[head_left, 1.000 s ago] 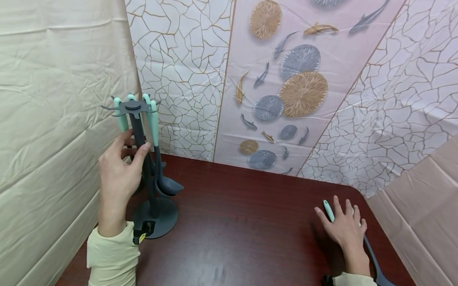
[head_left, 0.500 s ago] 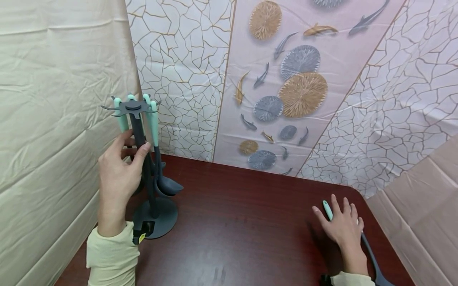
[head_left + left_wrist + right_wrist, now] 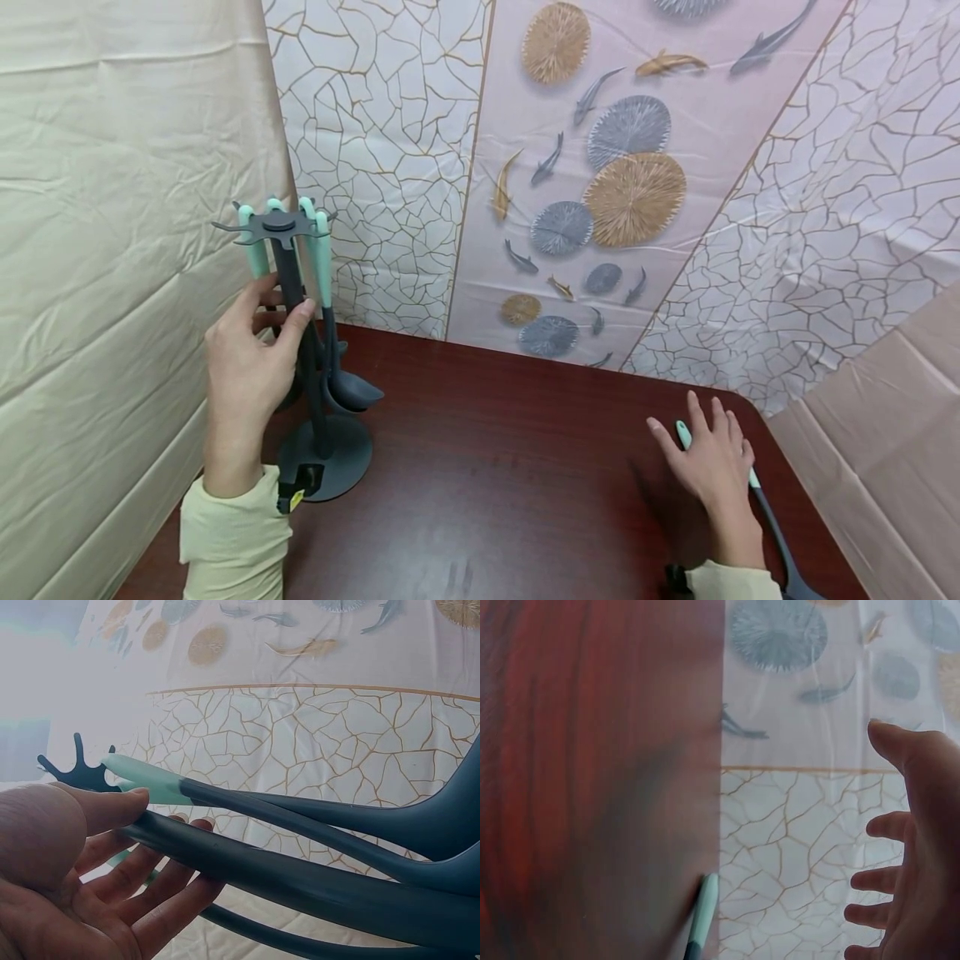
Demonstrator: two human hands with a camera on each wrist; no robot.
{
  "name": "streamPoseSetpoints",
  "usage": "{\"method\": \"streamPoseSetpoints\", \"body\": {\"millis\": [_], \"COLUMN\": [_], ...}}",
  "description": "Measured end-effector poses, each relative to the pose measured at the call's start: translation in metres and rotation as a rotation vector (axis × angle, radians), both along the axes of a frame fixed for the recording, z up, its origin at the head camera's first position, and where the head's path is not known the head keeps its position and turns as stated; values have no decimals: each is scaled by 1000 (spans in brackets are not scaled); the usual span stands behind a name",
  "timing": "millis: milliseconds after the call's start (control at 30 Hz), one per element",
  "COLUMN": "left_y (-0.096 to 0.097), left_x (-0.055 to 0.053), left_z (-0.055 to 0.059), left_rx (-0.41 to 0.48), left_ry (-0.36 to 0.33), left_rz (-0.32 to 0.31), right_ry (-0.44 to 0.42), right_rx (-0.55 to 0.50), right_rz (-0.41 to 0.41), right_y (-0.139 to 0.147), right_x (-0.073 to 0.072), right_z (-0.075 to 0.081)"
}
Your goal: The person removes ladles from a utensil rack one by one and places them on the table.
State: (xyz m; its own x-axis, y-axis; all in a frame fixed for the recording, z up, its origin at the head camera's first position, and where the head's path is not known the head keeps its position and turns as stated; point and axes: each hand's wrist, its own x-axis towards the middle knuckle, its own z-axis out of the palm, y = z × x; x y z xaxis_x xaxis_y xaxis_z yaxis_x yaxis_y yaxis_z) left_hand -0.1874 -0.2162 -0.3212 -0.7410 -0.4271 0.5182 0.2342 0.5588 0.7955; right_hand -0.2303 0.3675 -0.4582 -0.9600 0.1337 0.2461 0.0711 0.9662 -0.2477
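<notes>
Left hand [image 3: 251, 354]: narrow grip, holding the dark post [image 3: 288, 272] of the upright utensil stand [image 3: 351, 457].
Right hand [image 3: 707, 462]: wide grip with spread fingers, above the loose utensil [image 3: 772, 527], apart from it.
Hanging at left: mint-handled utensils [image 3: 322, 271], including a ladle [image 3: 354, 392].
Worktop [image 3: 487, 442]: red-brown, with the loose utensil lying near its right edge.
Backdrop [image 3: 562, 283]: fish-patterned cloth.

Head: high, forward-down. Wrists, sideways: left close to utensil stand [image 3: 300, 877], right over table [image 3: 592, 750]. All share fish-print backdrop [image 3: 570, 183].
</notes>
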Motion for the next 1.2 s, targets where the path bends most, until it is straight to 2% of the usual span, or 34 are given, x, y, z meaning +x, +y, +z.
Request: {"method": "streamPoseSetpoints", "body": {"millis": [1200], "left_y": [-1], "left_x": [1], "left_z": [1], "left_rx": [2], "left_ry": [20], "left_rz": [-9], "right_ry": [162], "right_rx": [-57], "right_rz": [108], "right_y": [-59], "right_x": [-8], "right_z": [29]}}
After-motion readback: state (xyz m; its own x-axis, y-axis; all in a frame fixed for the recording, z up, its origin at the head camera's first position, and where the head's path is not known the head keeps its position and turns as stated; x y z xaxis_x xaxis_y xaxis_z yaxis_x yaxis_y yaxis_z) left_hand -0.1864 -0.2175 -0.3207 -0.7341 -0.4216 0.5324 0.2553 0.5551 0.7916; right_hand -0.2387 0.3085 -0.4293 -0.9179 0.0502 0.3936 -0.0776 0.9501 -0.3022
